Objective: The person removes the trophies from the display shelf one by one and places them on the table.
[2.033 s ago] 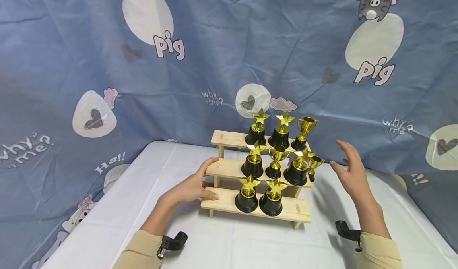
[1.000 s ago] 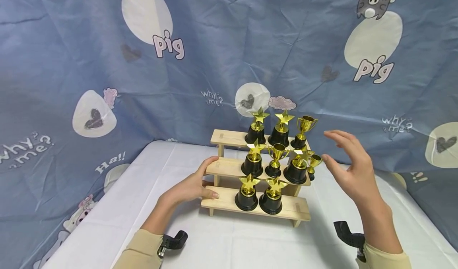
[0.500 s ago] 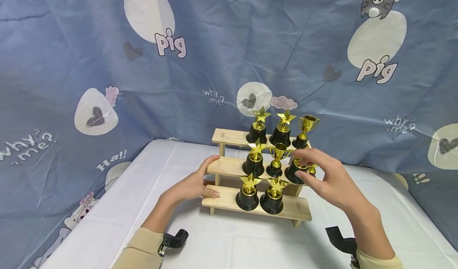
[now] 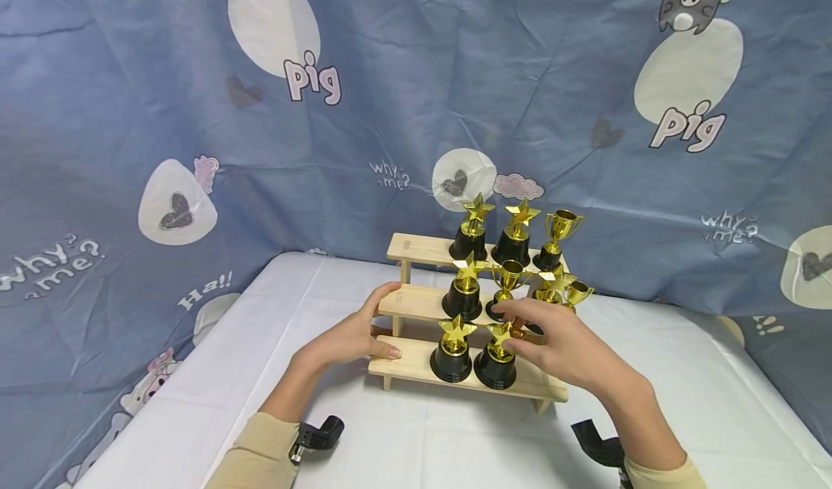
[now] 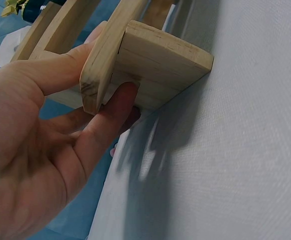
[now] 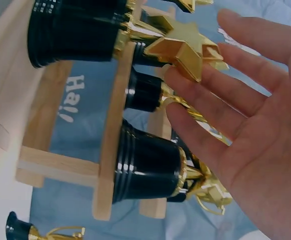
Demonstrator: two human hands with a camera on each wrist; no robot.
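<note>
In the head view, my left hand (image 4: 341, 341) grips the left end of a three-step wooden stand (image 4: 412, 357). The left wrist view shows the thumb and fingers holding the edge of a wooden step (image 5: 103, 65). My right hand (image 4: 565, 341) is at the right star trophy (image 4: 495, 370) on the lowest step. In the right wrist view its fingers spread loosely round the gold star (image 6: 185, 42); contact is unclear. Left of that stands another star trophy (image 4: 451, 362). The middle step bears a star trophy (image 4: 463, 300), a cup trophy (image 4: 510, 276) and a partly hidden star trophy (image 4: 552, 287).
On the top step stand two star trophies (image 4: 469, 242) and a cup trophy (image 4: 560, 225). Another small cup trophy (image 4: 576, 294) stands at the stand's right side, partly hidden. White cloth covers the table (image 4: 390, 446); a blue printed curtain (image 4: 364, 113) hangs behind.
My right hand has moved left and down from beside the stand, past the middle step, to the star trophy on the lowest step. My left hand keeps its grip.
</note>
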